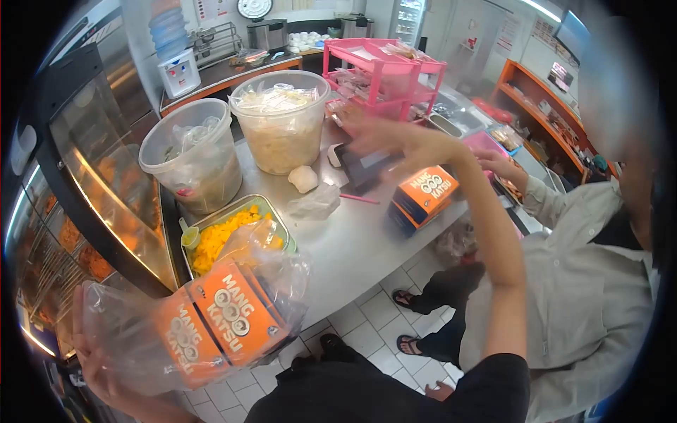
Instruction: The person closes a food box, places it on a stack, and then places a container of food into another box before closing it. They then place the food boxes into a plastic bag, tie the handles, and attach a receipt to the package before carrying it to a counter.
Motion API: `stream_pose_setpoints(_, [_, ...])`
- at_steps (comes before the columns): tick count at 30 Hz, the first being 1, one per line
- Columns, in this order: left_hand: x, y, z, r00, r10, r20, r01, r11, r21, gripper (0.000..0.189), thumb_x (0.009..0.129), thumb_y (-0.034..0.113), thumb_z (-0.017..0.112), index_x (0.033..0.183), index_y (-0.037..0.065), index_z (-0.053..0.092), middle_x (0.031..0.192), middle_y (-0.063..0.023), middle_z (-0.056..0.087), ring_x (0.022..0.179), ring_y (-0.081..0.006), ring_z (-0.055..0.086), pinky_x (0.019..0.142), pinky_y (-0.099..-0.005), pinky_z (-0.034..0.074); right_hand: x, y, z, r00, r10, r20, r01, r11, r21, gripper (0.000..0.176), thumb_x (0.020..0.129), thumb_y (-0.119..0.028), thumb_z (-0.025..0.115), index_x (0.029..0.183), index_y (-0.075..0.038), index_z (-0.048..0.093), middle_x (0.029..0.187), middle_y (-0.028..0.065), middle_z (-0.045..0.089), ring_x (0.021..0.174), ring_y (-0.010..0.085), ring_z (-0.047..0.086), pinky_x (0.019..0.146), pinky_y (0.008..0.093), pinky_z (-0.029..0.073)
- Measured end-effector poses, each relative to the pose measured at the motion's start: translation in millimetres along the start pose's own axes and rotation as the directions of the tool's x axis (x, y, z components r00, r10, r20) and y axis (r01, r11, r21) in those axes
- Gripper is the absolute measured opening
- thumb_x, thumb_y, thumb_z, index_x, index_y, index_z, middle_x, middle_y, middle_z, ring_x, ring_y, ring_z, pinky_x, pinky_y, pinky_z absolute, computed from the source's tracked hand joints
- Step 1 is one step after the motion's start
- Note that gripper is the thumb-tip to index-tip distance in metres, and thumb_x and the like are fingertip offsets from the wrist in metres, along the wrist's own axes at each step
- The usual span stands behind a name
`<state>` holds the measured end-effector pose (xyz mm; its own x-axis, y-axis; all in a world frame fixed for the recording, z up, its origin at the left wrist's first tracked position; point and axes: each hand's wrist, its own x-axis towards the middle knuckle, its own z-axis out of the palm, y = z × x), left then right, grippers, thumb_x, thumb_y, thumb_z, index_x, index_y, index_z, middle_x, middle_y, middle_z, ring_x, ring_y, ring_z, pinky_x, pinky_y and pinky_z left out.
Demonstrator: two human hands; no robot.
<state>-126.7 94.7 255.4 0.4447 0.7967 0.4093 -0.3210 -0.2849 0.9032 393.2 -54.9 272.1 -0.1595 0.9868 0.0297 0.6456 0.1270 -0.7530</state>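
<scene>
My left hand (99,363) grips a clear plastic bag (127,331) at the lower left. Inside the bag, two orange takeaway boxes (236,310) marked "Mang Katsu" sit side by side. My right hand (412,144) reaches across the counter, blurred by motion, with its fingers stretched out and apart. Beneath it lies a dark tablet (363,169), partly covered. Another orange box (427,194) stands near the counter's edge, below my right wrist. A crumpled plastic bag (314,203) and a pink stick (360,199) lie on the metal counter (324,261).
Two clear buckets (278,130) stand at the back left, beside a tray of yellow cubes (229,236). A pink rack (374,70) rises behind. On the right, a person (564,282) in a light shirt stands close by. A heated display case (106,197) borders the left.
</scene>
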Motion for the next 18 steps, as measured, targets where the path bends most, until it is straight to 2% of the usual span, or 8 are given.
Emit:
stream_pose_setpoints(1, [0,-4,-28,0.999,-0.041,0.005,0.037,0.937,0.347,0.087,0.065,0.048,0.055,0.133,-0.001,0.027,0.139,-0.0164,0.024,0.13,-0.0259,0.019,0.106,-0.0389,0.012,-16,60,-17,0.991,0.093,0.099,-0.062,0.959,-0.275,0.095,0.067,-0.021,0.072,0.138,-0.012,0.01,0.13,0.0151,0.039,0.124,0.0238,0.033,0.102,0.0332,0.027])
stream_pose_setpoints(2, [-1,-5,-28,0.999,-0.042,-0.021,0.047,0.934,0.353,0.087,0.065,0.048,0.055,0.133,-0.001,0.027,0.139,-0.0164,0.024,0.13,-0.0259,0.019,0.106,-0.0389,0.012,-36,98,-30,0.96,0.222,0.171,-0.126,0.887,-0.444,0.094,0.068,-0.024,0.072,0.138,-0.012,0.012,0.135,0.0141,0.032,0.126,0.023,0.029,0.102,0.0322,0.027])
stream_pose_setpoints(6, [-11,5,-28,0.995,-0.041,-0.087,0.077,0.88,0.47,0.094,0.063,0.048,0.059,0.133,-0.002,0.024,0.14,-0.0121,0.024,0.129,-0.0246,0.023,0.103,-0.035,0.017,-56,123,-14,0.952,0.301,0.053,-0.245,0.855,-0.457,0.094,0.06,-0.023,0.074,0.135,-0.012,0.017,0.131,0.0147,0.035,0.123,0.0252,0.03,0.1,0.0338,0.029])
stream_pose_setpoints(8, [-18,3,-37,0.983,-0.115,-0.145,0.164,0.902,0.399,0.104,0.06,0.04,0.072,0.135,-0.004,0.014,0.138,-0.0178,0.026,0.127,-0.0225,0.028,0.103,-0.0344,0.019,-60,132,3,0.927,0.373,-0.035,-0.346,0.816,-0.464,0.094,0.056,-0.021,0.075,0.132,-0.011,0.02,0.128,0.0151,0.037,0.121,0.0266,0.031,0.098,0.0348,0.03])
stream_pose_setpoints(10, [-15,7,-2,0.968,-0.112,-0.222,0.193,0.903,0.384,0.103,0.06,0.048,0.069,0.136,0.0,0.018,0.137,-0.0169,0.028,0.127,-0.0228,0.027,0.101,-0.0365,0.019,-56,138,21,0.895,0.43,-0.117,-0.431,0.768,-0.473,0.095,0.051,-0.02,0.075,0.13,-0.011,0.024,0.126,0.0155,0.038,0.119,0.028,0.032,0.096,0.0359,0.031])
stream_pose_setpoints(12, [-14,10,1,0.985,-0.079,-0.154,0.132,0.916,0.378,0.095,0.063,0.038,0.07,0.135,0.001,0.021,0.138,-0.016,0.027,0.124,-0.0228,0.032,0.097,-0.0346,0.026,-84,160,17,0.869,0.463,-0.177,-0.485,0.721,-0.495,0.095,0.046,-0.019,0.076,0.128,-0.011,0.028,0.123,0.0159,0.04,0.117,0.0295,0.033,0.095,0.0369,0.033])
stream_pose_setpoints(15, [-13,7,13,0.988,-0.113,-0.108,0.109,0.993,-0.047,0.087,0.06,0.017,0.071,0.133,0.002,0.026,0.135,-0.0152,0.031,0.116,-0.0223,0.041,0.092,-0.0303,0.036,-124,190,30,0.852,0.458,-0.252,-0.518,0.669,-0.533,0.097,0.039,-0.017,0.078,0.124,-0.011,0.033,0.119,0.0165,0.043,0.113,0.0316,0.034,0.092,0.0385,0.034])
stream_pose_setpoints(18, [-16,4,3,0.991,-0.134,-0.001,0.132,0.98,-0.148,0.079,0.064,0.01,0.07,0.132,0.002,0.03,0.131,-0.0124,0.036,0.111,-0.021,0.045,0.092,-0.0296,0.037,-84,170,33,0.829,0.397,-0.394,-0.548,0.719,-0.428,0.088,0.035,-0.012,0.075,0.115,-0.009,0.038,0.104,0.0158,0.046,0.101,0.0342,0.038,0.087,0.0389,0.035])
